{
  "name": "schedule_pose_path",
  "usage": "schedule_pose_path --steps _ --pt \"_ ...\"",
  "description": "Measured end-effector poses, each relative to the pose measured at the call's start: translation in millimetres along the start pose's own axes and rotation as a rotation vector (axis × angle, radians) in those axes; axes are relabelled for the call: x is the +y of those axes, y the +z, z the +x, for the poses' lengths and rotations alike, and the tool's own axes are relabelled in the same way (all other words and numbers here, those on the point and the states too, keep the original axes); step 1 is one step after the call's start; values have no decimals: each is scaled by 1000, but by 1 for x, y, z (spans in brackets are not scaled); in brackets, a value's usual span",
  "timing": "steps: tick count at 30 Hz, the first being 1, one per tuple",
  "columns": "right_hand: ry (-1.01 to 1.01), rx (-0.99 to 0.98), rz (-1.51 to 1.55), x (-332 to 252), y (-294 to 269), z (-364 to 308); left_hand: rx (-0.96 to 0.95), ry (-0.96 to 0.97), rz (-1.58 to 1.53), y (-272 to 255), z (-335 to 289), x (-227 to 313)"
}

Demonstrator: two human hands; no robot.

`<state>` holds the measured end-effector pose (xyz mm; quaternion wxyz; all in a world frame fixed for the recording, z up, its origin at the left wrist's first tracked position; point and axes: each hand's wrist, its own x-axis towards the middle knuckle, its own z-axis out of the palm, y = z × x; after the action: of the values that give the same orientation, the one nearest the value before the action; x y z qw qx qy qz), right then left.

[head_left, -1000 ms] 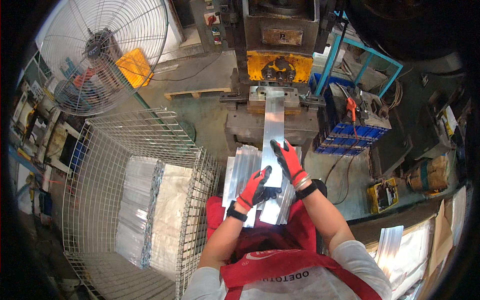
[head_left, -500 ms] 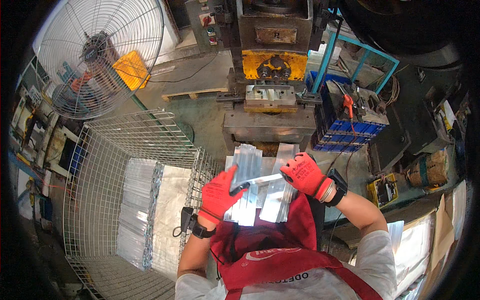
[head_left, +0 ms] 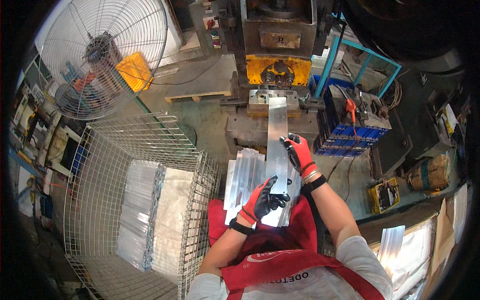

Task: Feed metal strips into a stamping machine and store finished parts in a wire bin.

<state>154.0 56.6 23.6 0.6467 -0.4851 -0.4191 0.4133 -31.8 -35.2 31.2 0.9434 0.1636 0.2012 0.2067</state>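
Note:
A long flat metal strip (head_left: pixel 278 135) points away from me. Its far end reaches the die block (head_left: pixel 258 98) of the press; I cannot tell whether it touches. My right hand (head_left: pixel 298 154), in a red glove with black fingertips, pinches the strip's right edge about midway. Around its near end curl the fingers of my left hand (head_left: pixel 263 201), gloved the same way, partly beneath the metal. Below the strip lie two stacks of similar strips: the left stack (head_left: pixel 245 175) shows well, while the right stack (head_left: pixel 292 207) is partly covered by the held strip and my hands.
A wire basket (head_left: pixel 200 200) with stacked strips (head_left: pixel 134 215) stands at left, a caged fan (head_left: pixel 102 50) behind it. Ahead is the press (head_left: pixel 280 40). Blue crates (head_left: pixel 345 135) carry tools at right, with a small yellow bin (head_left: pixel 384 196) nearer me.
The strip held crosswise between both hands has turned to point away, its far end now at the die. My left hand moved right and turned over; my right hand moved slightly away from me.

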Motion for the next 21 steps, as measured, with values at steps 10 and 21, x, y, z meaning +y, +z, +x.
schedule_pose_path --steps 10,21 --pt "196 -112 145 -2 8 10 46 198 139 9 22 19" --pt "260 -76 131 18 11 -13 159 281 51 7 33 11"
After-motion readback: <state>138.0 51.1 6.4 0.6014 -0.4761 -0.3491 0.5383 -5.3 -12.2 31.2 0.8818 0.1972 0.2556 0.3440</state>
